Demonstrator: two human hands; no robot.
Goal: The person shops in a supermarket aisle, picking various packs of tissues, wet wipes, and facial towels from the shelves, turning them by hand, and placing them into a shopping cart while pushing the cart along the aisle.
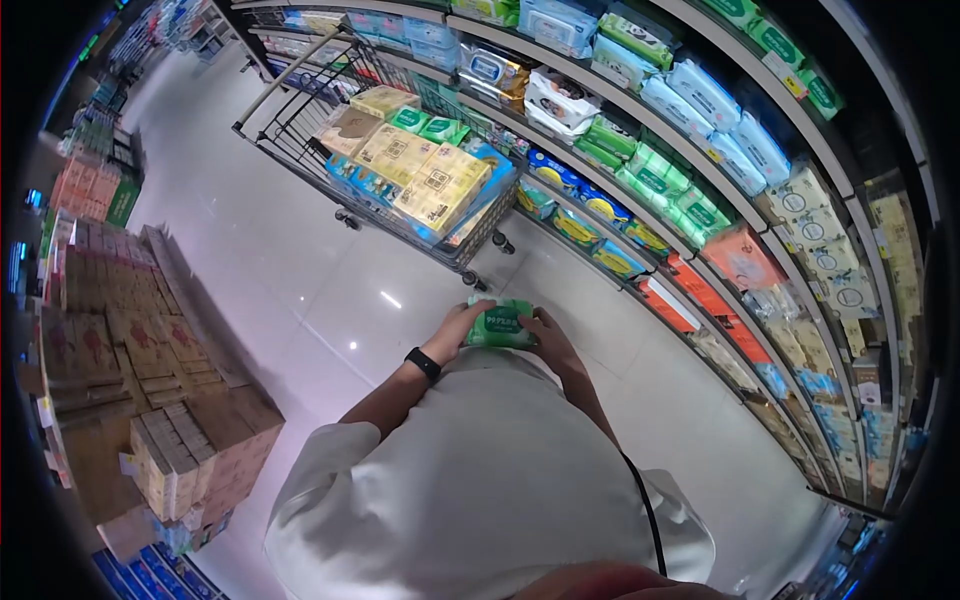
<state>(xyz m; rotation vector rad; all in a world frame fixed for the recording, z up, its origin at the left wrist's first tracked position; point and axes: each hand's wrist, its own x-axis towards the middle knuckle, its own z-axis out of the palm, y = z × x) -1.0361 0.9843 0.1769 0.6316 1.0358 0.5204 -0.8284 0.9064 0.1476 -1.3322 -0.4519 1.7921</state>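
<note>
A green pack of wet wipes (501, 322) is held in front of my body, its printed face turned up. My left hand (463, 324), with a black band on the wrist, is closed on the pack's left end. On the right end my right hand (545, 331) grips the same pack. Ahead of both hands stands a wire shopping cart (400, 232), apart from them. It carries several cream tissue packs (442, 186) and green wipes packs (443, 130) like the one I hold.
To the right, a long shelf (640, 110) curves past, stocked with wipes and tissue packs. Stacked cardboard boxes (130, 340) line the left side. Shiny tiled floor (330, 320) runs between them, and the cart's wheels (473, 281) rest on it.
</note>
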